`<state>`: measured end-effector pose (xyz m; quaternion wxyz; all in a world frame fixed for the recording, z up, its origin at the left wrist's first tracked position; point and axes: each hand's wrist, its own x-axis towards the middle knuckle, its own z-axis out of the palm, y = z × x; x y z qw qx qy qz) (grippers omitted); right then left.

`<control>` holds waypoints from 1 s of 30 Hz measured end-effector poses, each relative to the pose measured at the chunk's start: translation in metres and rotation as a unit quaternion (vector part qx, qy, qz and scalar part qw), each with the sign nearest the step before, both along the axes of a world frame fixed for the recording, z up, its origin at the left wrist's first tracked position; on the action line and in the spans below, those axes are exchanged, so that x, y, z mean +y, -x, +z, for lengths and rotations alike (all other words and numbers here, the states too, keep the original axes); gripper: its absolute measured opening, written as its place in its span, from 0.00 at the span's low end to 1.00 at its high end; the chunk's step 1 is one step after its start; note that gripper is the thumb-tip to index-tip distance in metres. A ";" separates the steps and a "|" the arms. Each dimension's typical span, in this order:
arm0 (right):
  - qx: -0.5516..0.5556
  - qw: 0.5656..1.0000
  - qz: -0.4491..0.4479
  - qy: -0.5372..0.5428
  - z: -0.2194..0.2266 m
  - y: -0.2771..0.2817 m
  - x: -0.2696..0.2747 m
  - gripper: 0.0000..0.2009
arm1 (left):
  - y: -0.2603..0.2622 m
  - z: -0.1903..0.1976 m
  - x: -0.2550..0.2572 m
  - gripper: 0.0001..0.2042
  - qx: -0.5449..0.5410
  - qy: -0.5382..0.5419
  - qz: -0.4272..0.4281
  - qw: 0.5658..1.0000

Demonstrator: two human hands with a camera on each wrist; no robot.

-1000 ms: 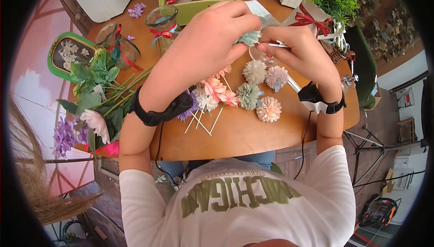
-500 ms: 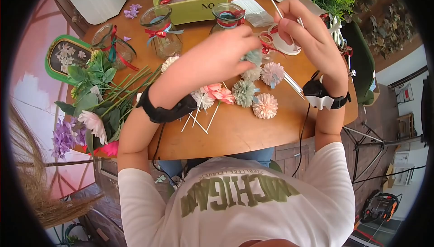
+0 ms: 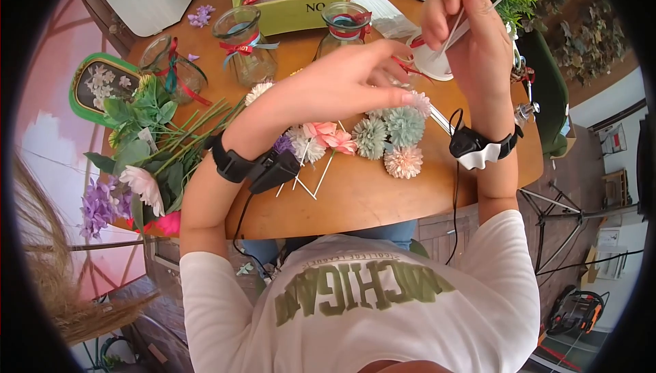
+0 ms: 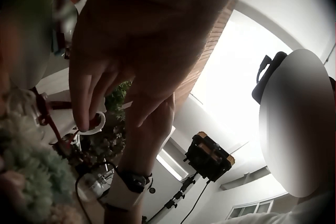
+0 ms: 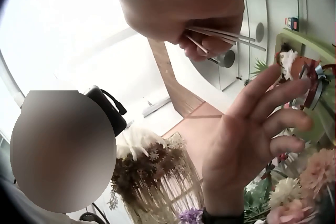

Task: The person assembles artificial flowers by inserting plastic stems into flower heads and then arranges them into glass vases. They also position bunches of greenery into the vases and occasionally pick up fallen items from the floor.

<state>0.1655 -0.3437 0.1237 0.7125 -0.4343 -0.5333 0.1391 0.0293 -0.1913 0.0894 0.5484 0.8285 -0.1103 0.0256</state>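
My left hand (image 3: pixel 372 76) hovers over the flower heads with its fingers spread, holding nothing; the right wrist view shows its open palm. A blue-green flower head (image 3: pixel 404 127) lies below it, beside a grey-green flower head (image 3: pixel 370 137), a peach flower head (image 3: pixel 402 162) and a partly covered pale pink flower head (image 3: pixel 420 104). Raised at the right, my right hand (image 3: pixel 478 45) pinches several thin white sticks (image 5: pixel 228 36) between thumb and fingers. More white sticks (image 3: pixel 443 121) lie on the table under that wrist.
Coral stemmed flowers (image 3: pixel 331 137) with crossed white stems lie left of the flower heads. Ribboned glass jars (image 3: pixel 247 65) and a green crate (image 3: pixel 290 19) stand at the back. Leafy stems (image 3: pixel 147 141) fill the left side. A white packet (image 3: pixel 383 16) lies back right.
The blue-green flower head left my left hand and now lies among the others. My left fingers have spread. My right hand moved up and right with the white sticks.
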 end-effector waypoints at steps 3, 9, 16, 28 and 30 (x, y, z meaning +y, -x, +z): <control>0.044 0.995 0.087 0.023 0.001 0.006 -0.002 0.17 | 0.002 -0.005 -0.010 0.28 0.054 0.145 -0.047 0.987; 0.060 0.992 0.104 0.044 -0.003 0.012 0.001 0.22 | -0.012 -0.021 -0.024 0.29 0.063 0.511 -0.134 0.847; 0.019 0.992 0.121 0.036 -0.018 0.014 0.006 0.27 | 0.003 -0.004 -0.031 0.32 0.024 0.569 -0.076 0.819; 0.044 0.991 0.044 0.115 0.000 0.013 -0.005 0.27 | 0.019 0.008 0.027 0.29 0.031 -0.415 0.015 0.909; 0.036 0.991 0.038 0.120 0.000 0.009 -0.006 0.28 | 0.017 -0.009 0.033 0.27 0.026 -0.445 0.024 0.895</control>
